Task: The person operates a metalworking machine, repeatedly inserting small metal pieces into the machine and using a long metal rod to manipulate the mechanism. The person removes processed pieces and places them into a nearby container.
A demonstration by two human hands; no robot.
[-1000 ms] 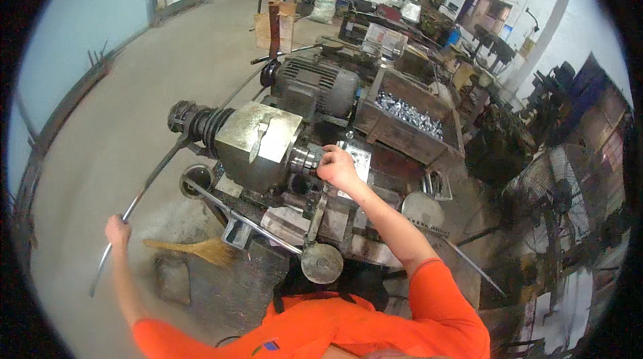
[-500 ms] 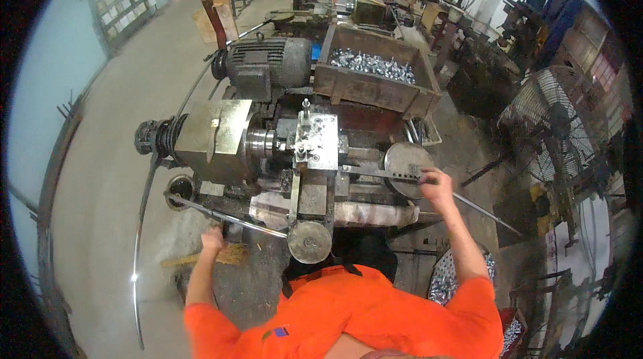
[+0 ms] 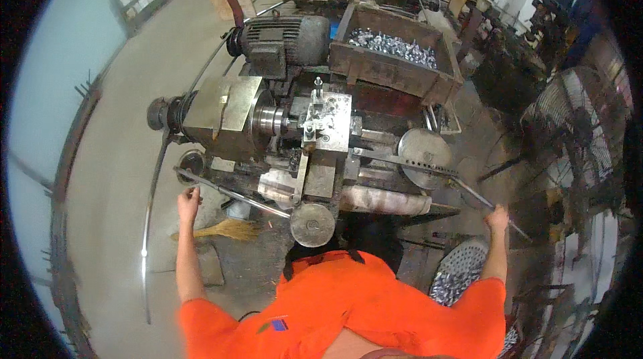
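Note:
A lathe with a bright metal tool block (image 3: 331,121) and a chuck (image 3: 270,120) stands in front of me. My right hand (image 3: 497,218) is wrapped round the long metal lever (image 3: 472,193) that runs out from the large disc (image 3: 425,157) on the lathe's right. My left hand (image 3: 189,203) is raised by the outer end of the left lever (image 3: 234,194), with the fingers curled together. What they hold, if anything, is too small to make out. The left lever reaches to a round metal disc (image 3: 313,225) close to my body.
Behind the lathe are an electric motor (image 3: 284,41) and a wooden box (image 3: 395,74) of small shiny metal parts. A straw broom (image 3: 228,229) lies at lower left. A perforated basket of metal parts (image 3: 459,272) sits by my right arm, and a fan (image 3: 569,118) stands at right.
My right hand has shifted outward and down from the perforated bar by the large disc to the lever. My left hand has risen toward the left lever's end. The view has shifted slightly.

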